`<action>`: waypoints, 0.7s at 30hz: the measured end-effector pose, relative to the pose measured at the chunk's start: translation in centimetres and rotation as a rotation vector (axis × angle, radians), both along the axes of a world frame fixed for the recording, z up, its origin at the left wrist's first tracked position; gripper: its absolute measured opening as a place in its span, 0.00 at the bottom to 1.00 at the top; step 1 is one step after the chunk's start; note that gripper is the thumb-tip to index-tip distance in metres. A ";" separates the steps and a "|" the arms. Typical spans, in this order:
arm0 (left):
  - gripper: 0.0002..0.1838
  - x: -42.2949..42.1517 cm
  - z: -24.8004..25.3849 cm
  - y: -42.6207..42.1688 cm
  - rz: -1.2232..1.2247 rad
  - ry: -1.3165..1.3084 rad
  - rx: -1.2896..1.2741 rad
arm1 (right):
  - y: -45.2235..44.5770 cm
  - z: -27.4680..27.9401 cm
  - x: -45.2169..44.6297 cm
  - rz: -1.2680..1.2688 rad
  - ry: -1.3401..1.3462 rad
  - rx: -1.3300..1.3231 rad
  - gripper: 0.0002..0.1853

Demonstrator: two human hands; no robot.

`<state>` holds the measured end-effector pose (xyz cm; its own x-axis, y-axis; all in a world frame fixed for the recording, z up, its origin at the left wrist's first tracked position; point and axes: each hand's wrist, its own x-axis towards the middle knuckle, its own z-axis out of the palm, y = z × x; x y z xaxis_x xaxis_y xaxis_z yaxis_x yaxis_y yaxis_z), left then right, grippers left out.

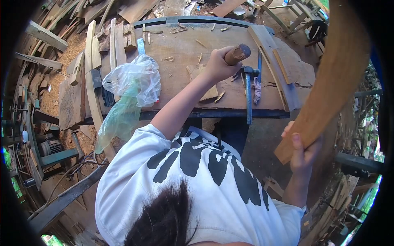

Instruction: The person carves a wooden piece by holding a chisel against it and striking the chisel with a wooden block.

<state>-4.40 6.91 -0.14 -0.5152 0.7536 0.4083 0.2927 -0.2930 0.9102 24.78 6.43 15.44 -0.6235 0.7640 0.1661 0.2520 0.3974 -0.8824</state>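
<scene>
My left hand (221, 65) is closed around a thick brown wooden handle (238, 54) above the workbench (172, 90); the rest of that object is hidden. On the right, my right hand (301, 149) grips the lower end of a long, broad wooden board (328, 94), which rises toward the upper right. A hammer with a blue handle (248, 98) lies at the bench's front edge, beside a pinkish twisted strip (257, 91). Below my left hand, a flat wood piece (207, 91) rests among chips.
Clear and green plastic bags (137, 82) hang over the bench's front left. Long wooden strips (89, 74) lie at the left, and a joined wooden piece (273, 61) at the right. A motor (51, 147) stands at the lower left. Scrap wood covers the floor behind.
</scene>
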 end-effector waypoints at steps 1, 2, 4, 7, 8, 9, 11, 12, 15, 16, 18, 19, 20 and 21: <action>0.19 0.0 0.0 0.0 0.000 -0.010 0.006 | 0.0 -0.3 0.0 0.020 -0.101 0.015 0.19; 0.19 0.0 0.0 0.0 0.000 -0.010 0.007 | 0.0 -0.3 0.0 0.042 -0.202 0.031 0.19; 0.20 -0.1 0.0 -0.1 -0.021 -0.007 -0.011 | 0.1 0.4 -0.5 0.059 -0.360 -0.022 0.19; 0.19 0.0 0.1 -0.2 -0.012 0.003 -0.005 | 0.4 2.3 -0.1 0.084 -0.451 -0.058 0.19; 0.19 0.0 0.0 -0.2 -0.017 0.002 -0.007 | 0.4 2.6 0.5 0.084 -0.379 -0.043 0.19; 0.20 0.0 0.0 0.0 -0.006 0.004 0.000 | 0.4 2.2 1.3 0.036 -0.256 -0.022 0.19; 0.20 0.2 0.1 0.2 0.001 0.003 0.012 | 0.0 1.4 1.1 0.049 -0.022 -0.030 0.19; 0.12 0.4 0.2 0.2 0.020 0.010 0.043 | -0.3 0.9 0.9 0.067 0.214 -0.039 0.19; 0.12 0.1 0.0 0.2 0.023 0.021 0.051 | -0.4 1.2 -0.8 0.056 -0.127 0.033 0.17; 0.20 0.0 -0.2 0.1 0.010 0.022 0.028 | -0.2 1.6 -1.2 0.070 -0.523 0.092 0.17; 0.19 0.0 -0.5 0.1 0.003 0.024 0.038 | -0.3 0.5 -1.3 0.075 -0.563 0.050 0.17; 0.19 -0.1 -0.5 0.2 0.004 0.023 0.052 | -0.3 0.3 -1.3 0.062 -0.563 0.075 0.17; 0.19 -0.1 -0.6 0.1 0.005 0.019 0.051 | -0.3 0.0 -1.2 0.051 -0.567 0.097 0.17; 0.19 -0.1 -0.5 -0.1 -0.003 0.012 0.040 | -0.3 -0.4 -1.0 0.050 -0.570 0.093 0.17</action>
